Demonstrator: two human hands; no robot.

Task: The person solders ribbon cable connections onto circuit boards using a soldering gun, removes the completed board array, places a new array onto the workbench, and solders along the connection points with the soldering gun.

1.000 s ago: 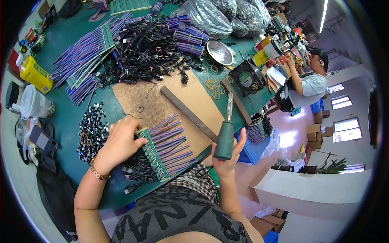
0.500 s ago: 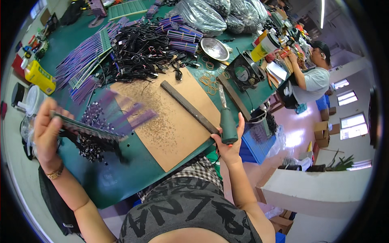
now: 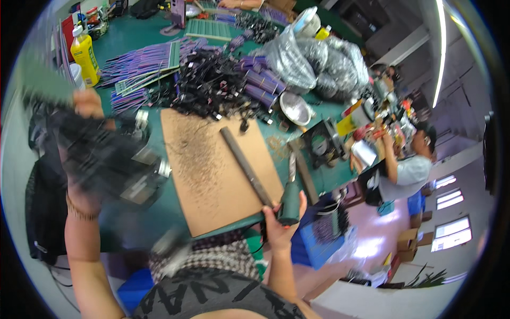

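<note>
Under the left hand, a mass of black cables hangs in a blur.
From where I stand, the left hand's fingers are closed on a green board that juts out to the left of that grip, too smeared to read closely; the cables spread below and to its right, with silvery ends. A yellow bottle stands just beyond. The right hand is wrapped around the lower end of a green-handled tool, metal tip pointing away from the grip. Just left of that hand is the near end of a dark bar, lying on a speckled cardboard sheet. Well to its right, a co-worker sits.
</note>
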